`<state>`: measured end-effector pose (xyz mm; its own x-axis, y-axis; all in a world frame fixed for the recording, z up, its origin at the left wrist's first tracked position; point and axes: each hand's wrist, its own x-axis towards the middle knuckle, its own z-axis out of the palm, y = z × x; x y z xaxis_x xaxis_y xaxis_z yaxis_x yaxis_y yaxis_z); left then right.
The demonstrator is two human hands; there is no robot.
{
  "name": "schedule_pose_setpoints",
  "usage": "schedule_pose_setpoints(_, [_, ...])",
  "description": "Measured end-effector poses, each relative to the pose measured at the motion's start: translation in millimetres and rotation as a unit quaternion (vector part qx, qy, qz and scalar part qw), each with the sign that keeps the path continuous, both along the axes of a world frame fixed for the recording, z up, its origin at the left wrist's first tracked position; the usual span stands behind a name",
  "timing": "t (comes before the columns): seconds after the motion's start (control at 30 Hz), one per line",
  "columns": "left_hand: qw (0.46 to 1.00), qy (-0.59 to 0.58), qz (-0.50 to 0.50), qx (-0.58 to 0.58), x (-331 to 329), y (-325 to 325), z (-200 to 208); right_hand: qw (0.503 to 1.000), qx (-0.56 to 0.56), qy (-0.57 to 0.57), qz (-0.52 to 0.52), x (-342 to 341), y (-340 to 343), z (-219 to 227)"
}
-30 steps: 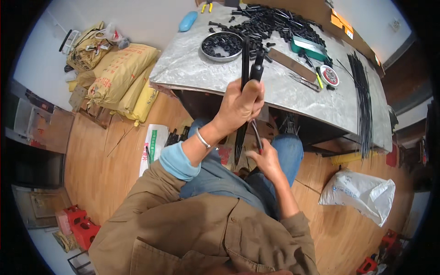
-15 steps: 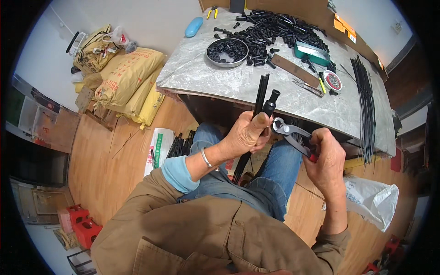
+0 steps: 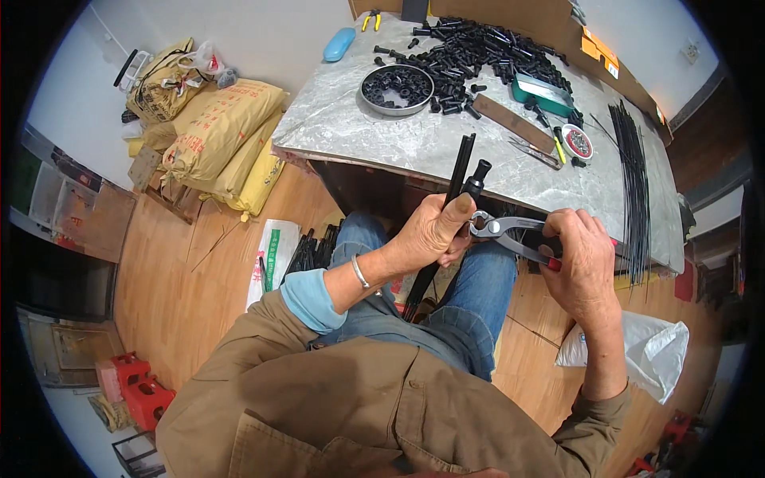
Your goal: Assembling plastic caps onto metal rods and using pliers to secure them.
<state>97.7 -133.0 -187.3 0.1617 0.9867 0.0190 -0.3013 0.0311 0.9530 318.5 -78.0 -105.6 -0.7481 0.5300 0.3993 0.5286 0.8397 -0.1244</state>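
My left hand (image 3: 434,233) is closed round some thin black rods (image 3: 461,166) and a stepped black tubular fitting (image 3: 476,178), all pointing up, with the thumb pressed along the fitting. The lower ends of the rods hang between my knees. My right hand (image 3: 586,259) grips the handles of end-cutting pincers (image 3: 507,229) with grey metal arms and red grips. Their rounded jaws touch or nearly touch the base of the fitting, beside my left fingers. What the jaws close on, if anything, is hidden there.
On the grey table (image 3: 327,119) lie a heap of black fittings (image 3: 486,56), a round tin of small black parts (image 3: 396,110), a green box (image 3: 542,94), scissors (image 3: 535,153) and a bundle of black rods (image 3: 632,191). Stacked sacks (image 3: 223,131) stand at left.
My right hand has moved to the right and slightly up, and the pincer handles have spread wider. My left hand has stayed nearly in place, still holding the rods and fitting.
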Motion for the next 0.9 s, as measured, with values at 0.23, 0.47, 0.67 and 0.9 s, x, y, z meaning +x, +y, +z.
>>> schedule_pose_setpoints(0.23, [0.989,-0.108,-0.079,-0.06,-3,-5,1,0.987,-0.077,0.101,0.094,6,13,-58])
schedule_pose_setpoints(0.47, [0.985,-0.103,-0.119,-0.064,-8,-3,-5,0.953,-0.161,0.255,0.008,-14,-22,-126])
schedule_pose_setpoints(0.67, [0.995,-0.092,0.036,-0.029,2,3,-18,0.976,-0.089,0.181,-0.075,-13,-37,-103])
schedule_pose_setpoints(0.9, [0.992,-0.02,0.125,0.003,0,8,-21,0.985,0.004,0.144,-0.098,-16,-37,-53])
